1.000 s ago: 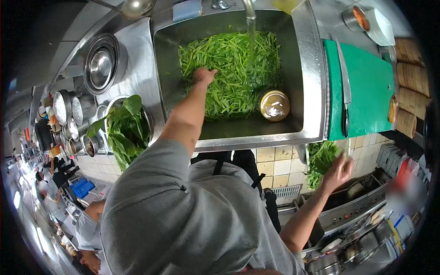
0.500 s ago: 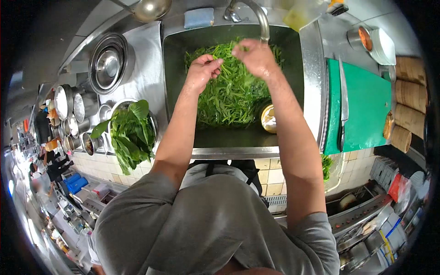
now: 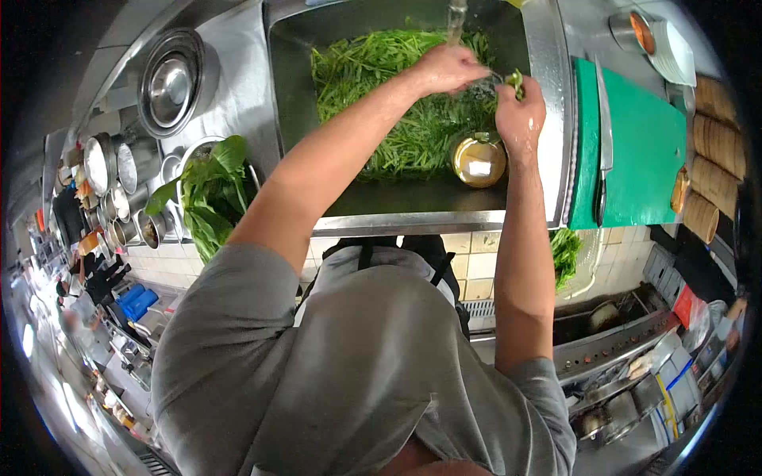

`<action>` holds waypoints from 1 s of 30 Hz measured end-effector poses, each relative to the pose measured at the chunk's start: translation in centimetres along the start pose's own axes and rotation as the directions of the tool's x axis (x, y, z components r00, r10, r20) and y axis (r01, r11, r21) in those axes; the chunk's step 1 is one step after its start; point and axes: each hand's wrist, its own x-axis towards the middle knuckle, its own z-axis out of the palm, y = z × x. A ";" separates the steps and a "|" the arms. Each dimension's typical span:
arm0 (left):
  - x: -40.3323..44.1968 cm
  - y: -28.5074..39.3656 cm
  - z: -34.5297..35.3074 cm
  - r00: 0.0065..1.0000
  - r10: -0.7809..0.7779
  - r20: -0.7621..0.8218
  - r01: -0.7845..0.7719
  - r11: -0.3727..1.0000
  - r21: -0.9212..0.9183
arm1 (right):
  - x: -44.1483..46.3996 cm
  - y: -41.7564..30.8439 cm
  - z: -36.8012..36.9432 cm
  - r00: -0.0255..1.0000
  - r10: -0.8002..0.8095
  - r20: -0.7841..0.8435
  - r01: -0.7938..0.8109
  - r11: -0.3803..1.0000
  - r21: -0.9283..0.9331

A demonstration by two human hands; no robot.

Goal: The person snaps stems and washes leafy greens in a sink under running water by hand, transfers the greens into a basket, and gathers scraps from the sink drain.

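My right hand [image 3: 520,117] holds greens [image 3: 517,83], its grip best light; I cannot tell my left hand's grip [image 3: 451,70].

Leafy greens [image 3: 413,135], bright green and seemingly cut into long, narrow stalks and slender leaves, lie flat in a loose, tangled layer over much of the sink [image 3: 292,87]. The strands cross in every direction, reach the far side, and leave a dark margin along the near and left walls. A small pale-green piece [image 3: 516,82], apart from the layer, projects from the right hand [image 3: 521,115]; its form is blurred, perhaps a short stem or folded leaf.
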 end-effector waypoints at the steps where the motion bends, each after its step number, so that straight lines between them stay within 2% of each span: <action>1: 0.8 -2.9 1.6 0.998 -0.059 -0.008 0.059 0.970 0.236 | -0.9 1.2 -0.6 0.999 0.010 -0.051 -0.010 1.000 0.009; 3: -0.5 -11.6 8.0 0.972 -0.207 0.111 0.144 0.898 0.415 | -2.0 2.0 -2.1 0.993 0.019 -0.113 -0.017 1.000 0.014; 4: -3.9 -12.7 10.2 0.958 -0.224 0.181 0.047 0.741 0.670 | -2.8 1.7 -2.9 0.995 0.075 -0.067 -0.069 0.994 0.087; 5: -6.7 -14.0 11.0 0.910 -0.335 0.246 0.019 0.625 0.780 | -3.8 1.2 -3.5 0.992 0.128 -0.018 -0.124 0.980 0.158; 6: -6.9 -18.8 12.4 0.898 -0.321 0.301 -0.041 0.620 0.784 | -4.5 0.1 -4.2 0.977 0.211 0.031 -0.213 0.961 0.177; 8: -5.7 -23.0 13.4 0.846 -0.457 0.274 0.080 0.617 0.783 | -5.7 1.7 -4.9 0.983 0.182 0.027 -0.183 0.963 0.195; 9: -6.4 -22.2 11.0 0.841 -0.490 0.231 0.398 0.848 0.351 | -6.4 2.1 -5.3 0.989 0.142 0.030 -0.145 0.964 0.225; 11: -7.5 -16.4 5.2 0.885 -0.465 0.036 0.443 0.863 0.243 | -6.7 1.5 -6.2 0.990 0.135 0.027 -0.137 0.955 0.265; 12: -7.6 -13.2 1.7 0.822 -0.555 0.130 0.558 0.830 0.017 | -6.7 1.7 -6.6 0.991 0.130 0.016 -0.129 0.947 0.293; 13: -7.9 -11.9 -0.6 0.854 -0.502 0.137 0.512 0.858 -0.043 | -6.7 1.7 -6.7 0.992 0.123 0.004 -0.118 0.940 0.321; 14: -7.5 -13.9 -1.6 0.939 -0.344 -0.027 0.342 0.938 -0.049 | -6.6 0.7 -7.0 0.987 0.164 0.003 -0.154 0.925 0.348; 15: -7.5 -12.3 -3.9 0.941 -0.333 0.058 0.333 0.943 0.005 | -6.4 0.4 -7.1 0.987 0.159 0.005 -0.151 0.923 0.354; 17: -7.6 -10.7 -5.3 0.889 -0.456 -0.042 0.416 0.844 -0.338 | -5.5 0.1 -7.2 0.995 0.095 0.006 -0.090 0.927 0.364; 18: -7.2 -11.7 -6.1 0.890 -0.451 -0.065 0.406 0.850 -0.335 | -5.2 0.0 -7.0 0.995 0.095 0.018 -0.094 0.901 0.424; 19: -6.4 -14.1 -6.8 0.919 -0.289 -0.268 0.305 0.952 0.019 | -4.9 -0.3 -6.9 0.999 0.049 -0.006 -0.042 0.898 0.437; 20: -6.2 -16.1 -6.8 0.921 -0.072 -0.382 0.227 0.897 0.379 | -4.9 -0.9 -7.2 0.999 0.038 -0.020 -0.027 0.917 0.399; 21: -6.5 -17.3 -6.6 0.919 -0.070 -0.388 0.226 0.900 0.372 | -4.9 -1.5 -7.7 0.999 0.028 -0.034 -0.014 0.935 0.354; 23: -7.2 -18.9 -7.1 0.822 -0.009 -0.569 0.359 0.784 0.506 | -4.9 -1.7 -8.3 0.999 -0.011 -0.033 0.022 0.926 0.377; 24: -7.8 -18.3 -6.6 0.835 -0.169 -0.524 0.454 0.749 0.482 | -5.1 -1.7 -8.6 0.999 -0.036 -0.034 0.046 0.915 0.401; 26: -8.1 -23.9 -3.8 0.879 -0.269 -0.393 0.442 0.769 0.462 | -5.6 -1.0 -9.0 1.000 0.012 -0.011 -0.006 0.898 0.440; 27: -8.3 -26.1 -1.1 0.819 -0.425 -0.385 0.540 0.799 0.265 | -5.9 -0.7 -9.3 0.998 0.057 0.009 -0.054 0.880 0.472; 28: -8.8 -24.8 0.7 0.753 -0.595 -0.282 0.653 0.729 0.204 | -6.3 -0.3 -9.4 0.996 0.086 0.004 -0.075 0.850 0.522; 29: -9.8 -22.1 1.9 0.735 -0.670 -0.102 0.678 0.724 0.127 | -6.6 -0.3 -9.5 0.997 0.078 0.001 -0.067 0.851 0.521; 30: -8.9 -20.3 2.5 0.852 -0.524 0.015 0.427 0.710 0.560 | -6.8 -0.5 -9.6 0.992 0.106 -0.076 -0.056 0.874 0.484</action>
